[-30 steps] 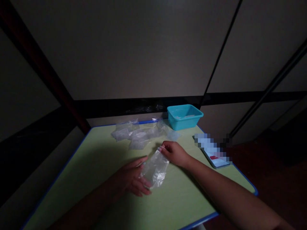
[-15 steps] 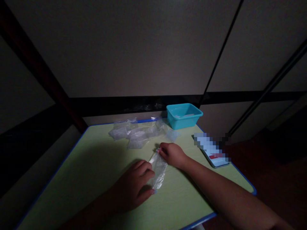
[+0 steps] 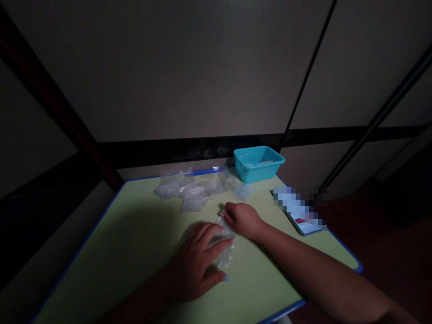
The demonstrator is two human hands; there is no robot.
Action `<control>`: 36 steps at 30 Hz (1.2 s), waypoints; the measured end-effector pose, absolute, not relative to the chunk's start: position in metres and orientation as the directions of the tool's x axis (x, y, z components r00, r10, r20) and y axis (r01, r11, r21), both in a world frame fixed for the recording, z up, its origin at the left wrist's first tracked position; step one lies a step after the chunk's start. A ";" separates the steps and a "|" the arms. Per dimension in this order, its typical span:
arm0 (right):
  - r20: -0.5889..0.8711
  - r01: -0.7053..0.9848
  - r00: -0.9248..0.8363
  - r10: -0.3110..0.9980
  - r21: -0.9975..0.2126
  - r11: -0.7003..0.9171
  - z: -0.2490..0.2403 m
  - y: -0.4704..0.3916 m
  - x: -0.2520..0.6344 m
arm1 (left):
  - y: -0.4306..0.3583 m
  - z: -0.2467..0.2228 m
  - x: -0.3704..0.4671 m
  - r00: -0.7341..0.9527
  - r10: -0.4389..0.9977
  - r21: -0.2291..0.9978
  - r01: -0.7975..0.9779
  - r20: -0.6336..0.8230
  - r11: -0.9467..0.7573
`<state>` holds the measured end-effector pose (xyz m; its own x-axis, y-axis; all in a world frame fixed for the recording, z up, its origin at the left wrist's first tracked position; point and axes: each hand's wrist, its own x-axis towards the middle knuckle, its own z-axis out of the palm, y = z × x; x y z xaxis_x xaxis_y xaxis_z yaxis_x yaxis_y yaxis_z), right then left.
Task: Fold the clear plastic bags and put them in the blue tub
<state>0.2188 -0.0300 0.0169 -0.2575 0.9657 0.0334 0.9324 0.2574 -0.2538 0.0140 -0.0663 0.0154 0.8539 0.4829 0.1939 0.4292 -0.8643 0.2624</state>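
Observation:
A clear plastic bag (image 3: 227, 257) lies crinkled on the pale green table (image 3: 135, 243). Its far end is pinched in my right hand (image 3: 243, 219), between thumb and fingers. Across the bag's left side and middle rests my left hand (image 3: 199, 258), fingers spread and the thumb apart on the near side. Part of the bag is hidden under those fingers. Beyond both hands, several clear bags with whitish contents (image 3: 194, 198) lie in a loose pile.
At the back right edge stands a turquoise plastic basket (image 3: 259, 173) with something pale inside. A phone (image 3: 300, 216), partly blurred out, lies by the right edge. Behind the table rises a panelled wall or cabinet (image 3: 189, 76).
My left hand has slid right over the bag, its fingers now reaching across the middle and spread wider. My right hand keeps its pinch in nearly the same place.

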 end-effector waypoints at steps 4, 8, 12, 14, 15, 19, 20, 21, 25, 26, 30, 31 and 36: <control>0.034 0.932 -0.266 0.963 -0.247 0.266 0.017 -0.031 0.220 | -0.067 0.019 0.018 0.850 0.497 0.268 0.444 0.176 -0.855; 0.029 0.933 -0.267 0.963 -0.242 0.266 0.018 -0.031 0.221 | -0.066 0.016 0.018 0.822 0.534 0.264 0.479 0.201 -0.837; 0.030 0.934 -0.264 0.964 -0.240 0.263 0.018 -0.031 0.220 | -0.066 0.011 0.015 0.814 0.533 0.267 0.473 0.230 -0.839; 0.030 0.934 -0.263 0.964 -0.241 0.263 0.017 -0.031 0.219 | -0.066 0.009 0.013 0.811 0.508 0.265 0.442 0.290 -0.857; 0.030 0.934 -0.263 0.964 -0.241 0.262 0.017 -0.031 0.219 | -0.066 0.009 0.012 0.813 0.494 0.264 0.426 0.309 -0.866; 0.032 0.934 -0.264 0.964 -0.240 0.263 0.016 -0.030 0.220 | -0.066 0.010 0.014 0.851 0.472 0.272 0.409 0.231 -0.871; 0.033 0.934 -0.264 0.964 -0.240 0.264 0.016 -0.030 0.220 | -0.065 0.010 0.015 0.854 0.476 0.278 0.415 0.209 -0.867; 0.035 0.934 -0.264 0.964 -0.241 0.264 0.016 -0.031 0.220 | -0.065 0.011 0.016 0.855 0.480 0.283 0.419 0.196 -0.863; 0.052 0.929 -0.262 0.964 -0.257 0.267 0.016 -0.031 0.220 | -0.065 0.011 0.018 0.848 0.495 0.289 0.434 0.189 -0.853; 0.057 0.926 -0.263 0.963 -0.265 0.268 0.017 -0.031 0.220 | -0.066 0.011 0.019 0.848 0.495 0.288 0.434 0.190 -0.854; 0.077 0.908 -0.258 0.963 -0.320 0.269 0.018 -0.030 0.222 | -0.066 0.008 0.017 0.848 0.494 0.292 0.431 0.192 -0.854; 0.083 0.903 -0.254 0.964 -0.338 0.267 0.018 -0.030 0.222 | -0.066 0.007 0.017 0.848 0.495 0.295 0.432 0.191 -0.852; 0.123 0.865 -0.246 0.961 -0.419 0.275 0.024 -0.034 0.222 | -0.065 0.004 0.016 0.851 0.493 0.300 0.429 0.180 -0.852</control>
<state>0.2217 -0.0337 0.0236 -0.2461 0.9613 0.1235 0.8651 0.2753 -0.4193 0.0162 -0.0646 0.0037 0.8515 0.4925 0.1802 0.4294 -0.8520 0.2996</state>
